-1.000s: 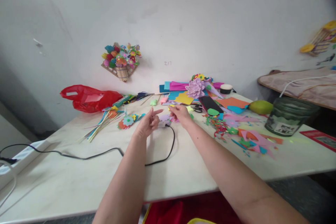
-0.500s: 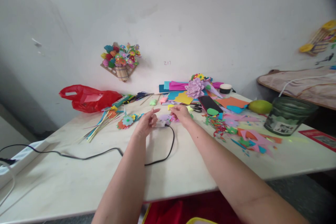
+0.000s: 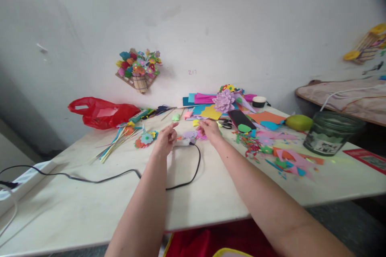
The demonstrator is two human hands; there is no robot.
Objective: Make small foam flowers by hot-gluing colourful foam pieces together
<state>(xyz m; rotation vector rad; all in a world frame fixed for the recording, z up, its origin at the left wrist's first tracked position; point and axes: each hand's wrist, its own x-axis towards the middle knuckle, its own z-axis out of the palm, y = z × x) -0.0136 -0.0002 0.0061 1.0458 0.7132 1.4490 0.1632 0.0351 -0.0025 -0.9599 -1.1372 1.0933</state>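
Our L hand [image 3: 167, 138] curled, R hand [image 3: 208, 130] half-pinched; we can't tell if either grips. Lilac flower cutout [image 3: 189, 134] btwn them on desk [image 3: 208, 192]: prob. light, bendy, best pinched by edge.

Smooth, plastic-looking corded device [image 3: 182, 143], crinkled, glossy plastic bag [image 3: 99, 117], glassy jar [image 3: 334, 129], matt orange sheet [image 3: 263, 117], smooth tabletop [image 3: 208, 196].

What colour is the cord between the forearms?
The cord is black, clearest in the head view.
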